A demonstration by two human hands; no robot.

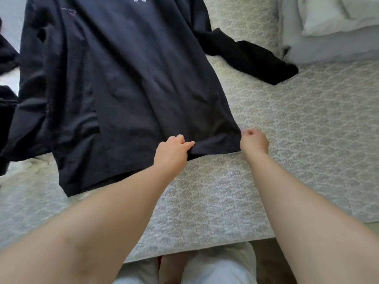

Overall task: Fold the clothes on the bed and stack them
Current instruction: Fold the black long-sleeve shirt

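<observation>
Shirt spread flat on bed, hem pinched by left hand and, at its corner, by curled right hand. Risk: uneven pull skewing the fold, bunching fabric.

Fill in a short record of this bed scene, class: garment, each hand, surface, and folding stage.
garment: dark long-sleeved top, spread flat, one sleeve flung out to the right
left hand: grips the hem
right hand: pinches the hem's right corner
surface: patterned bedspread
background: pale pillows
stage: body not yet folded
</observation>
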